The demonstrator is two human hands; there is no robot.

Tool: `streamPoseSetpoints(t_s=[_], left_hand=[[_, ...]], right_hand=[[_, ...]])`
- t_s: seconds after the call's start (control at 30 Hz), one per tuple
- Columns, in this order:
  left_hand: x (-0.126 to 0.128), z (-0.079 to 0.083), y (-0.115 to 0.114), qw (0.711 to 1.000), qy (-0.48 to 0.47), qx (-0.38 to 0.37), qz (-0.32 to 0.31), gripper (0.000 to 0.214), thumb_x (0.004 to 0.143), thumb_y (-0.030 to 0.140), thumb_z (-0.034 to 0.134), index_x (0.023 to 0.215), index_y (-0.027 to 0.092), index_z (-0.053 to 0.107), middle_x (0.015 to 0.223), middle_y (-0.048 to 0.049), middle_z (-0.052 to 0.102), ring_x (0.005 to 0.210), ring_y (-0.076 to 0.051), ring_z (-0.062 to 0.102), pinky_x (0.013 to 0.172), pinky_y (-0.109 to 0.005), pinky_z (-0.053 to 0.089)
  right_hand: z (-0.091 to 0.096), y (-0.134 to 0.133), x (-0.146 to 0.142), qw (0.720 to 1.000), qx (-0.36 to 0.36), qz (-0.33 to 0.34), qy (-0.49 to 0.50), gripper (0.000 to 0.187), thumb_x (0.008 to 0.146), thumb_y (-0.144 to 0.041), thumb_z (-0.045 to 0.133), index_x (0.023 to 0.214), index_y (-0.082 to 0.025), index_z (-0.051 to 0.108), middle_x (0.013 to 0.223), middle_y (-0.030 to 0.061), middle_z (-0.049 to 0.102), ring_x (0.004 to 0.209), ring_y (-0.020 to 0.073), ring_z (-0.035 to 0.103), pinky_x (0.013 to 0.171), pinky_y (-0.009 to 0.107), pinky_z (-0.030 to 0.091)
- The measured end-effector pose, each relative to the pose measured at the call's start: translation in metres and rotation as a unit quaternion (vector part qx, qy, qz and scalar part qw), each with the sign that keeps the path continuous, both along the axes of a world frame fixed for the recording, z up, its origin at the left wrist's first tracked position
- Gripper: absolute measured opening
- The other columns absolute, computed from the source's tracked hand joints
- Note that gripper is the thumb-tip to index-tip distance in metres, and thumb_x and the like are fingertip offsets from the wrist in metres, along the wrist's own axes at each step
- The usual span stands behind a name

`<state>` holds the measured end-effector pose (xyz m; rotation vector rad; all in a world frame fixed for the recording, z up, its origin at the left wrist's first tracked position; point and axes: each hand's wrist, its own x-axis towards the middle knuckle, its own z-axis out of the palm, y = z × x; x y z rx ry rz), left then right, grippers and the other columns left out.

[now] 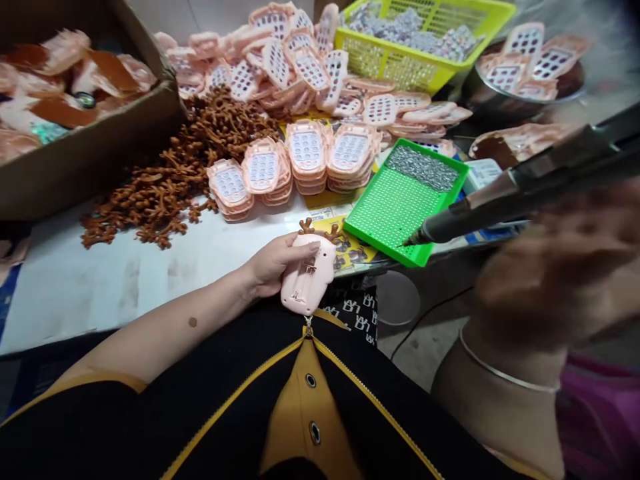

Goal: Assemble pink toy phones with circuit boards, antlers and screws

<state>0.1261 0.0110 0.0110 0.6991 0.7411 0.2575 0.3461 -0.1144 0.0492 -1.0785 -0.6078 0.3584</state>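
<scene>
My left hand (273, 265) is closed around a pink plastic toy phone shell (313, 283), with the thumb across its upper face. The back of the shell faces up, showing an open battery compartment and screw holes. Two brown antler pieces (307, 227) stick out of its top end. On the right, my right hand (530, 273) is smeared by motion, closed on a dark electric screwdriver (480, 203). The screwdriver's tip points down at the near part of a green perforated tray (383, 217). Small silver screws (425, 169) lie along the tray's far end.
Stacks of pink keypad fronts (307, 150) stand beyond my left hand. A heap of brown antlers (170, 177) lies to the left, beside a cardboard box (145, 100) of pink shells. Behind are a yellow basket (395, 70) with small parts and a metal bowl (475, 90).
</scene>
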Motion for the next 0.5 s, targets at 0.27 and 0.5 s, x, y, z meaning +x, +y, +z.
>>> streamPoseSetpoints(t_s=[0.27,0.5], left_hand=[[0.038,-0.008,-0.004,0.998,0.051,-0.028,-0.030,0.031,0.065,0.018,0.082,0.091,0.012,0.066,0.075,-0.0048,0.070,0.063,-0.015,0.064,0.063,-0.028,0.051],[0.046,-0.012,-0.005,0.995,0.039,-0.056,-0.078,0.027,0.067,0.023,0.082,0.087,0.012,0.067,0.075,-0.0067,0.072,0.066,-0.016,0.067,0.066,-0.029,0.054]], right_hand=[[-0.001,0.022,0.028,0.979,0.005,0.149,-0.137,0.044,0.058,-0.039,0.092,0.097,-0.026,0.078,0.071,-0.0015,0.063,0.063,0.0118,0.060,0.059,0.029,0.049],[-0.023,0.027,0.035,0.990,0.017,0.031,-0.137,0.035,0.068,-0.044,0.081,0.095,-0.027,0.067,0.055,-0.0080,0.053,0.043,0.0122,0.050,0.045,0.032,0.042]])
